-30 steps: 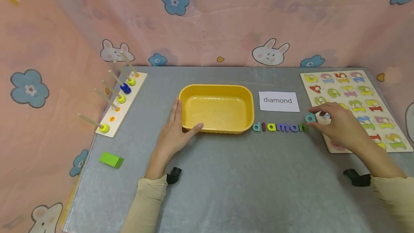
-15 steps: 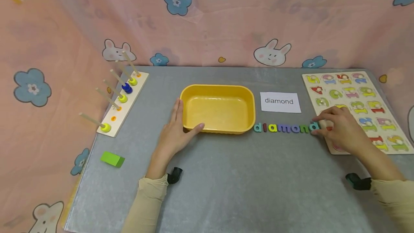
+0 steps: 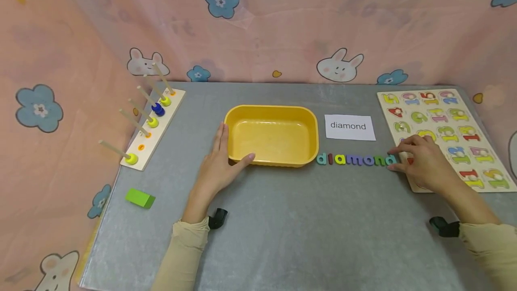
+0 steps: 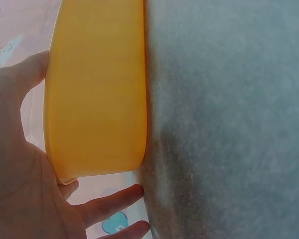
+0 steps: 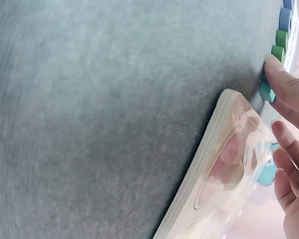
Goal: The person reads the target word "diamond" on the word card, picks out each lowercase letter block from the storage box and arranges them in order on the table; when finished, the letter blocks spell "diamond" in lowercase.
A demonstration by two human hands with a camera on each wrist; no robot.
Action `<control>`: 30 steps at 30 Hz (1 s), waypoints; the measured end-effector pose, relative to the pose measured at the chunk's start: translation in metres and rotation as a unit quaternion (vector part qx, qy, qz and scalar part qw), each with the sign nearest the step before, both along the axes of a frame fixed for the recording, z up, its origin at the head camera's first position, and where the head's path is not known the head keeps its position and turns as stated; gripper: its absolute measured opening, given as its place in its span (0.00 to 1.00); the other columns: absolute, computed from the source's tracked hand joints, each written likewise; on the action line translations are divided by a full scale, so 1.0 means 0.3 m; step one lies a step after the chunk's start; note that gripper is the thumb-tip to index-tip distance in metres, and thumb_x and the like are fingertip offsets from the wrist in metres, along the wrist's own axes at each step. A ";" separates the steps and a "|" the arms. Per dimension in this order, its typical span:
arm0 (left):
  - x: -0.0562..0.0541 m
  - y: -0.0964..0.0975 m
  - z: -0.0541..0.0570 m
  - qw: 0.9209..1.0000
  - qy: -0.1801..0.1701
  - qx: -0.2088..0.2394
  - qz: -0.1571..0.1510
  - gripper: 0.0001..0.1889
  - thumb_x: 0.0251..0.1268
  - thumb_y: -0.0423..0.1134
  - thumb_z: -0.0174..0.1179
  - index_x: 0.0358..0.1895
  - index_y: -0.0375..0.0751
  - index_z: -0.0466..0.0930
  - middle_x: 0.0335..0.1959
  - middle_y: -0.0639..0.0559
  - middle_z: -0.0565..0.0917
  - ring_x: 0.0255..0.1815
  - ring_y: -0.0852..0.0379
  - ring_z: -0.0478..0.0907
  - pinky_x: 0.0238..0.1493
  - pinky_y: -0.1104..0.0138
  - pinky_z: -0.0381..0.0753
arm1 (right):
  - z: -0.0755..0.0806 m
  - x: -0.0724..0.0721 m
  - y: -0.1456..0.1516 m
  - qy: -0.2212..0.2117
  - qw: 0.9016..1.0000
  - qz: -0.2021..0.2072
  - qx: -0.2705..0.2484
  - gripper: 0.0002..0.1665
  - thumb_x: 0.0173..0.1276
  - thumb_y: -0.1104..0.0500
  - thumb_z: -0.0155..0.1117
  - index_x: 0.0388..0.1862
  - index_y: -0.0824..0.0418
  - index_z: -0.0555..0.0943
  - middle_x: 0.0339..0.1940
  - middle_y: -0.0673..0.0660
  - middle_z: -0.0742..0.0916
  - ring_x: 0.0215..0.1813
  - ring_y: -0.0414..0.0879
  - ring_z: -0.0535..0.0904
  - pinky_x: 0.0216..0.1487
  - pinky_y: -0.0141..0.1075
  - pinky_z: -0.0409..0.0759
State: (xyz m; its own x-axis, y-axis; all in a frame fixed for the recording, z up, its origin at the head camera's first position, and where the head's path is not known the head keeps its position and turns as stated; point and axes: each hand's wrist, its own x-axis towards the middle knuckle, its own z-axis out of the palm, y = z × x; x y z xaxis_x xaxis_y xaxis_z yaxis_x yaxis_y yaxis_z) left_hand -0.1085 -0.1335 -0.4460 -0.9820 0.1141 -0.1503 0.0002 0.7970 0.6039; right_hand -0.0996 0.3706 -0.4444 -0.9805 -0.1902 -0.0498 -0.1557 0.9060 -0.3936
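Observation:
A row of coloured letters reading "diamond" lies on the grey table, to the right of a yellow basin (image 3: 271, 136). My right hand (image 3: 426, 160) pinches the teal letter d (image 3: 390, 160) at the row's right end between thumb and forefinger. In the right wrist view the thumb lies against this teal letter (image 5: 267, 91), while the other fingers bend loosely. My left hand (image 3: 220, 167) rests at the basin's near left corner, thumb on the rim and fingers straight along the side. The left wrist view shows the basin's outer wall (image 4: 97, 99) beside the spread fingers.
A white card (image 3: 350, 127) printed "diamond" lies above the letters. The wooden number puzzle board (image 3: 448, 143) reaches under my right hand. On the left stand a pegged counting board (image 3: 159, 129) with rings and a green block (image 3: 140, 198). A patterned cloth hangs behind.
My right hand has brought the teal d down and slightly right to the end of the row, then nudged it a little left against the n. The left hand keeps its place.

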 end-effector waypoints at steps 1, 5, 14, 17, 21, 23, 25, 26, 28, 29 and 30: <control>-0.001 0.000 0.000 1.000 0.000 0.000 0.000 0.60 0.68 0.75 0.57 0.89 0.56 0.29 0.91 0.56 0.34 0.80 0.28 0.65 0.74 0.30 0.64 | -0.001 0.001 0.001 -0.001 1.000 -0.001 -0.001 0.22 0.56 0.61 0.86 0.48 0.66 0.91 0.57 0.74 0.79 0.53 0.66 0.67 0.46 0.46 0.64; -0.002 -0.001 -0.002 1.000 -0.003 -0.001 -0.002 0.60 0.67 0.76 0.57 0.88 0.58 0.28 0.91 0.56 0.34 0.80 0.28 0.65 0.74 0.30 0.64 | -0.004 0.004 0.003 0.002 1.000 -0.001 -0.001 0.22 0.56 0.61 0.86 0.49 0.66 0.91 0.57 0.74 0.79 0.53 0.66 0.67 0.46 0.46 0.63; -0.005 -0.009 -0.003 1.000 -0.004 -0.003 -0.004 0.60 0.67 0.77 0.57 0.88 0.58 0.28 0.91 0.57 0.34 0.79 0.27 0.66 0.74 0.31 0.66 | -0.009 0.007 -0.001 0.008 1.000 -0.004 0.003 0.22 0.55 0.61 0.86 0.48 0.67 0.90 0.57 0.74 0.79 0.53 0.67 0.67 0.47 0.49 0.63; -0.005 -0.010 -0.002 1.000 -0.007 -0.001 -0.004 0.60 0.67 0.76 0.57 0.88 0.57 0.29 0.91 0.57 0.34 0.80 0.28 0.65 0.74 0.31 0.65 | -0.009 0.008 -0.004 0.011 1.000 -0.003 0.000 0.22 0.55 0.61 0.86 0.48 0.67 0.90 0.57 0.74 0.79 0.52 0.66 0.67 0.46 0.48 0.62; -0.004 -0.010 0.001 1.000 -0.006 -0.001 -0.006 0.60 0.68 0.76 0.57 0.88 0.57 0.29 0.91 0.57 0.34 0.81 0.31 0.64 0.75 0.31 0.63 | -0.008 0.010 -0.007 0.008 1.000 -0.006 -0.003 0.22 0.55 0.61 0.86 0.48 0.67 0.90 0.57 0.74 0.79 0.52 0.65 0.67 0.46 0.47 0.62; -0.004 -0.012 0.001 1.000 -0.005 -0.002 -0.006 0.60 0.68 0.76 0.57 0.88 0.57 0.28 0.91 0.57 0.34 0.82 0.32 0.64 0.75 0.31 0.63 | -0.007 0.009 -0.008 0.006 1.000 -0.008 -0.003 0.22 0.56 0.61 0.85 0.48 0.68 0.90 0.57 0.74 0.79 0.52 0.65 0.66 0.46 0.47 0.62; -0.003 -0.013 0.000 1.000 -0.002 -0.003 -0.005 0.60 0.68 0.76 0.57 0.88 0.57 0.28 0.91 0.57 0.34 0.82 0.33 0.64 0.75 0.31 0.63 | -0.006 0.008 -0.011 0.004 1.000 -0.009 -0.002 0.22 0.56 0.61 0.85 0.49 0.68 0.90 0.57 0.74 0.79 0.52 0.65 0.66 0.46 0.47 0.61; -0.003 -0.013 -0.001 1.000 0.000 -0.004 -0.004 0.60 0.67 0.76 0.57 0.88 0.57 0.29 0.91 0.57 0.34 0.82 0.34 0.64 0.75 0.30 0.63 | -0.005 0.007 -0.014 0.003 1.000 -0.010 -0.001 0.23 0.56 0.61 0.85 0.49 0.67 0.90 0.57 0.73 0.79 0.52 0.66 0.66 0.46 0.48 0.62; -0.002 -0.015 -0.003 1.000 0.004 -0.007 -0.003 0.60 0.67 0.76 0.57 0.89 0.56 0.29 0.91 0.57 0.34 0.83 0.35 0.63 0.75 0.30 0.62 | -0.002 0.005 -0.020 0.001 1.000 -0.012 0.002 0.24 0.55 0.60 0.86 0.50 0.67 0.90 0.57 0.73 0.79 0.53 0.66 0.66 0.47 0.50 0.62; -0.001 -0.016 -0.004 1.000 0.007 -0.009 -0.002 0.60 0.67 0.76 0.56 0.89 0.56 0.30 0.91 0.57 0.34 0.83 0.36 0.63 0.75 0.30 0.63 | 0.001 0.004 -0.024 -0.002 1.000 -0.014 0.002 0.24 0.55 0.60 0.86 0.50 0.67 0.89 0.58 0.73 0.79 0.54 0.67 0.66 0.48 0.52 0.63; -0.001 -0.016 -0.005 1.000 0.009 -0.012 -0.001 0.60 0.67 0.77 0.56 0.89 0.56 0.30 0.91 0.57 0.34 0.83 0.36 0.63 0.74 0.29 0.63 | 0.004 0.004 -0.029 -0.004 1.000 -0.017 0.000 0.25 0.56 0.59 0.86 0.51 0.67 0.89 0.58 0.73 0.78 0.55 0.68 0.66 0.50 0.54 0.63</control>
